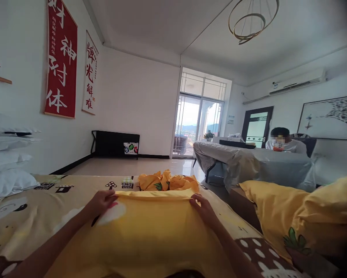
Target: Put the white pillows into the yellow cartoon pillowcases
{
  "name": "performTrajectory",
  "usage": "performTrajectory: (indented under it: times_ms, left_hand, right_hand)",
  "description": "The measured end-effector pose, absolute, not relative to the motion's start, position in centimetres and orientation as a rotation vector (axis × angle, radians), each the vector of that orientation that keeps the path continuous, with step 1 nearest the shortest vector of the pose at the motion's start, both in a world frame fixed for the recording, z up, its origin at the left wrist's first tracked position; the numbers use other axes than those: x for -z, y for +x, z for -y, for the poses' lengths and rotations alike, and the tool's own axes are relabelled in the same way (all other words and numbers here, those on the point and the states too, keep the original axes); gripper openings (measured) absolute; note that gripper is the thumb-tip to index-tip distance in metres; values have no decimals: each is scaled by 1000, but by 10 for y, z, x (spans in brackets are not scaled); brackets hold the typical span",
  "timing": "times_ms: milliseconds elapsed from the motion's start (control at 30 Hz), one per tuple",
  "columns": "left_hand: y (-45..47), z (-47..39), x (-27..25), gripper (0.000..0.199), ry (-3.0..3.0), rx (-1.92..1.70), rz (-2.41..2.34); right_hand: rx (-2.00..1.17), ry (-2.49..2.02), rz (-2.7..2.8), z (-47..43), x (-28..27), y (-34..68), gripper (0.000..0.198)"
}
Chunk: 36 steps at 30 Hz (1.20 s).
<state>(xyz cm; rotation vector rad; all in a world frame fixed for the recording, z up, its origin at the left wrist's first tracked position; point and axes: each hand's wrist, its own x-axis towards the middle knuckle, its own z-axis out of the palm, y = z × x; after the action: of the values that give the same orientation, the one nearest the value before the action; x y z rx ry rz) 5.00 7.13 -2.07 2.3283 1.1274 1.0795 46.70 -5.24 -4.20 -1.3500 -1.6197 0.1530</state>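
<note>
A yellow pillowcase stretches between my two hands, its top edge pulled nearly straight. My left hand pinches the edge near its left end, over a white and pink patch of print. At the right end, my right hand grips the same edge with thumb and fingers. The lower part of the cloth runs down toward me and out of the picture. Just behind it, crumpled orange-yellow cloth with green leaf prints lies on a patterned beige bedspread.
White pillows are stacked at the left. Yellow pillows with a leaf print fill a box on the right. Farther back, a person sits behind a plastic-covered table. A low black stand is by the wall.
</note>
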Motion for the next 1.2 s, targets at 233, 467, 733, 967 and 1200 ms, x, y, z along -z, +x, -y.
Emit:
performTrajectory:
  times_ms: [233, 467, 733, 967, 1200]
  left_hand:
    - [50, -67, -14, 43, 2451, -1225, -1280]
    - [35, -60, 75, 45, 2669, -928, -1316]
    - [-2, -44, 72, 41, 2588, -701, -1392]
    - [18, -49, 57, 30, 2503, -897, -1567]
    - [-2, 8, -55, 35, 2371, -1553, -1714]
  right_hand:
    - [-167, -1403, 1572, 51, 18, 468, 40]
    - [-139, -1670, 1782, 69, 84, 450, 14]
    - [448, -1839, 2059, 90, 73, 425, 25]
    - [509, -1963, 1773, 84, 21, 421, 37]
    - [974, -1679, 1441, 125, -55, 438, 44]
